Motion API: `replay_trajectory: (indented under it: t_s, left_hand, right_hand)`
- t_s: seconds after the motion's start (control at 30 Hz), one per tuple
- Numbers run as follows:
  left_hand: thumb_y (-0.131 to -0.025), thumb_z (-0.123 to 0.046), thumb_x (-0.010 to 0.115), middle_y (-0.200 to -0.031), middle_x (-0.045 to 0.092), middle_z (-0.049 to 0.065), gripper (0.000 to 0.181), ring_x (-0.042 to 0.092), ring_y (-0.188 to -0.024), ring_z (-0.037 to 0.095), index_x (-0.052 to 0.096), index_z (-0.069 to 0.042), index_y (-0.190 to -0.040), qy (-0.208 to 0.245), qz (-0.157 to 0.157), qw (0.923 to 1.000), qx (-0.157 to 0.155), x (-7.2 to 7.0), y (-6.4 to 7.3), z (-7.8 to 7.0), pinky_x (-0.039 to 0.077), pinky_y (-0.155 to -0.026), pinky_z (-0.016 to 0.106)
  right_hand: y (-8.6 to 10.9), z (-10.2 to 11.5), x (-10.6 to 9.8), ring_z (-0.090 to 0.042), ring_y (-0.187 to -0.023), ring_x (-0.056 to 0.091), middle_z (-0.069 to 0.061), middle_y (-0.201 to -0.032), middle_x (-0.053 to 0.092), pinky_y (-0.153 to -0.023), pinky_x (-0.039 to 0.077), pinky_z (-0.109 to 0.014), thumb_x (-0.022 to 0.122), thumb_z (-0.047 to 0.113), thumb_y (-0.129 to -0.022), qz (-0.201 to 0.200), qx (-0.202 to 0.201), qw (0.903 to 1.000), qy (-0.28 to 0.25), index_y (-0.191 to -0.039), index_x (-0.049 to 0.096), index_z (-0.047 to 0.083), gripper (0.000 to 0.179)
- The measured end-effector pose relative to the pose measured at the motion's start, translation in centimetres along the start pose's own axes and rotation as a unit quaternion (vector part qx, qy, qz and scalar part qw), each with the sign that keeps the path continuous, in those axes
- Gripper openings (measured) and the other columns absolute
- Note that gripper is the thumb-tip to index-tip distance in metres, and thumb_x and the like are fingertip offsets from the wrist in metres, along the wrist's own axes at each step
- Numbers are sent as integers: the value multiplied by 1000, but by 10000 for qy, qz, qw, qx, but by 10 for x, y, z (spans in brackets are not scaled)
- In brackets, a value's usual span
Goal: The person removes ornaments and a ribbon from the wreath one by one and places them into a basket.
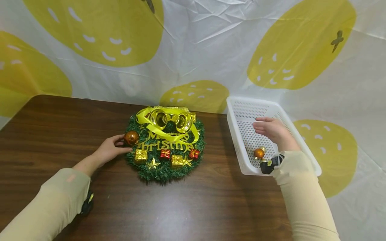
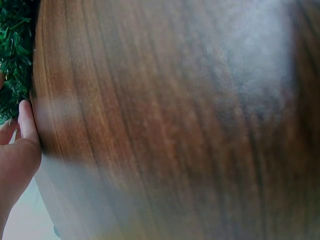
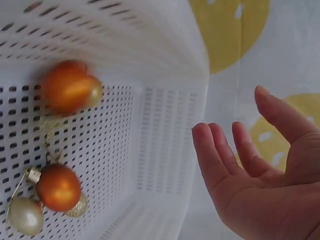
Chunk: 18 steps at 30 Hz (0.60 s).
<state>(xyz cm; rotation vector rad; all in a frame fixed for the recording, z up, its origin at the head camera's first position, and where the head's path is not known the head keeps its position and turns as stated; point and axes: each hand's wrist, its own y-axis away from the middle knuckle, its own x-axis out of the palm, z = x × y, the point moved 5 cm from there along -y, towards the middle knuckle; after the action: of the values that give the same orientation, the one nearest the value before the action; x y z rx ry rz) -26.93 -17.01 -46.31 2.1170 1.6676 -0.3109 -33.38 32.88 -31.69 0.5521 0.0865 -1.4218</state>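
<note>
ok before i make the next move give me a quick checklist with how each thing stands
1. Right hand free: ok, open above the basket, holding nothing.
2. Balls left to pick from: ok, orange and gold ones lie in the basket.
3. Shiny ball at the wreath: ok, at its left edge, beside the left hand's fingers.
4. Shiny ball fastened: cannot tell, no fixing shows.
5. Ribbon clear of both hands: ok, it lies across the wreath's upper part.
6. Bells secured: cannot tell, their attachment is hidden.
</note>
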Motion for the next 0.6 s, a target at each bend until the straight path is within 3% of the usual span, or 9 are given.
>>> replay_trajectory:
  t_s: [0.2,0.4,0.5,0.6]
  left_hand:
    - [-88,-26,64,-144,30,33,79,35,-129,45,21,8,-145,-7,-8,10000,21,0,0,0,37,-103,55]
    - [-89,-26,64,-145,29,33,79,35,-129,45,20,8,-146,-3,-24,10000,44,1,0,-1,37,-103,55]
    - [-89,-26,64,-144,28,33,80,35,-129,46,20,8,-146,-36,-25,10000,45,0,-1,-1,37,-102,56]
    - [-88,-27,65,-144,29,33,80,35,-128,46,20,8,-145,-34,-30,10000,47,0,-1,0,37,-102,56]
  right_hand:
    - [1,24,25,5,-80,61,13,-88,58,-85,51,-15,53,11,-94,44,-477,9982,-356,-142,21,-13,62]
    - [1,54,65,0,-88,58,-7,-115,48,-88,50,-17,49,6,-95,248,-1021,9913,-795,-144,22,-10,57]
    - [-1,66,87,-1,-89,57,-10,-119,46,-89,51,-19,47,4,-95,337,-1226,9878,-904,-144,24,-9,55]
    - [-3,76,108,-13,-103,57,-15,-127,45,-98,48,-27,47,4,-96,402,-1295,9863,-937,-144,26,-6,54]
